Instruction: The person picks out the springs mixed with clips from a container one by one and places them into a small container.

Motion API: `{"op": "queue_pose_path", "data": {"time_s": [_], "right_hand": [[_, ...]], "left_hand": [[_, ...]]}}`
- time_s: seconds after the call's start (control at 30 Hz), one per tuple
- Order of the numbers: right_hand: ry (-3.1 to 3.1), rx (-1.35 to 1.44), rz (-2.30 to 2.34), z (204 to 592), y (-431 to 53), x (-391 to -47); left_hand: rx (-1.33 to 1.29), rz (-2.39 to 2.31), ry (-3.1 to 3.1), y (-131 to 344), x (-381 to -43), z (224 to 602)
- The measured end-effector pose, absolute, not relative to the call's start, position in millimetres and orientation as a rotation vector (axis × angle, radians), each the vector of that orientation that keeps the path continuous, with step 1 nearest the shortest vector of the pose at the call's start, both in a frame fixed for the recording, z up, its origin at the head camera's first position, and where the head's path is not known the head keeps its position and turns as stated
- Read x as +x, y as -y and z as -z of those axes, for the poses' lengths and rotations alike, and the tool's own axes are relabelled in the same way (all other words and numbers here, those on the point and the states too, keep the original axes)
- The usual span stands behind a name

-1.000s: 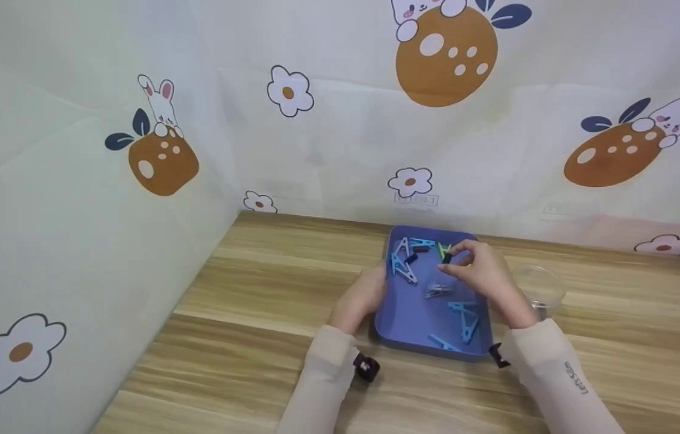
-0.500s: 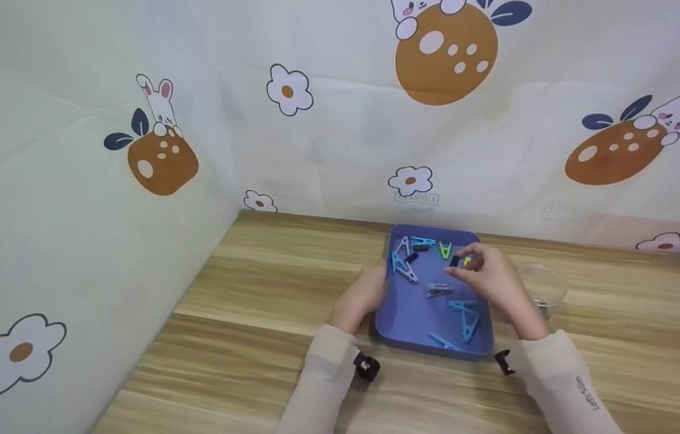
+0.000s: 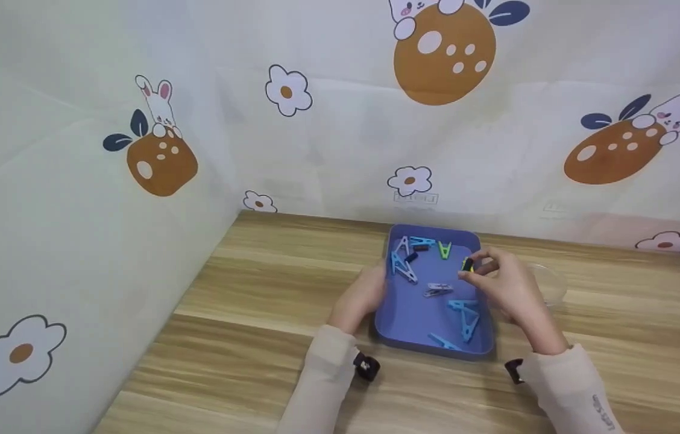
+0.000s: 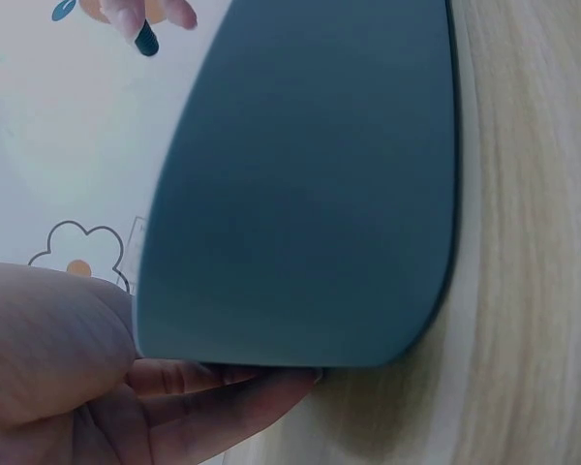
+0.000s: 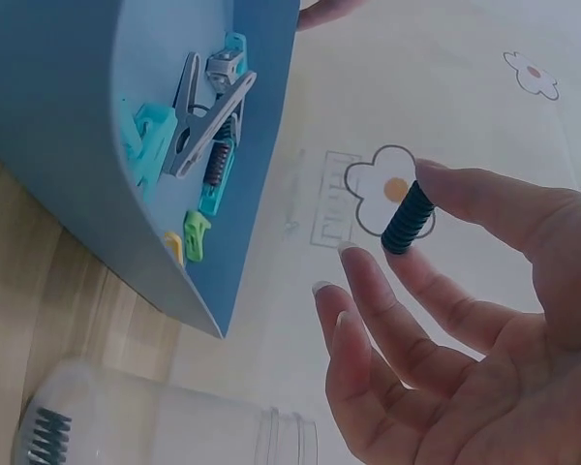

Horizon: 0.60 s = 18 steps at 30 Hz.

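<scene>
Between thumb and index finger, my right hand (image 3: 509,286) pinches a dark coil spring (image 5: 410,221) above the right side of the blue tray (image 3: 400,322). Its other fingers are loosely bent in the right wrist view. My left hand (image 3: 363,298) rests against the tray's left outer wall, fingers pointing down along it in the left wrist view; its thumb is hidden. Inside the tray are two dark springs (image 3: 412,257), a green clothespin (image 3: 445,250), a grey clothespin (image 3: 438,289) and several blue clothespins (image 3: 468,328). A yellow piece (image 5: 174,245) is mostly hidden behind my right hand in the head view.
Right of the tray is a clear plastic jar (image 3: 551,284), partly covered by my right hand. A dark spring (image 5: 50,436) shows inside it in the right wrist view. The wooden tabletop (image 3: 280,289) meets patterned walls (image 3: 340,138) at the back and left.
My right hand has moved right and slightly toward me with the spring, from beside the green clothespin to the tray's right side. The green clothespin is now uncovered. My left hand stays put.
</scene>
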State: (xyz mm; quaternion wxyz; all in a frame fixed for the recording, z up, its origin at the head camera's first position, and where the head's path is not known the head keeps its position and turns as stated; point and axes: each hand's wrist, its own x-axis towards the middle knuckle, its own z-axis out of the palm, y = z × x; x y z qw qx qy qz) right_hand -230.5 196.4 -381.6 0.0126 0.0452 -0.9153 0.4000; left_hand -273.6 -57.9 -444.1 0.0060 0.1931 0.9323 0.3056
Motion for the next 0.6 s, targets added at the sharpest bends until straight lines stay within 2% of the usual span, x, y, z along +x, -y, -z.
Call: {"op": "queue_pose_path", "data": {"time_s": [0.47,0.6], "right_hand": [[2.858,0.067,-1.257,378.0,-209.6,-221.6],[2.852,0.044,-1.225,378.0,-213.4,-220.6]], "left_hand": [[0.501,-0.981,-2.864,57.2,-271.8,442.3],[0.545,-0.952,-2.893,57.2,-272.3,443.1]]}}
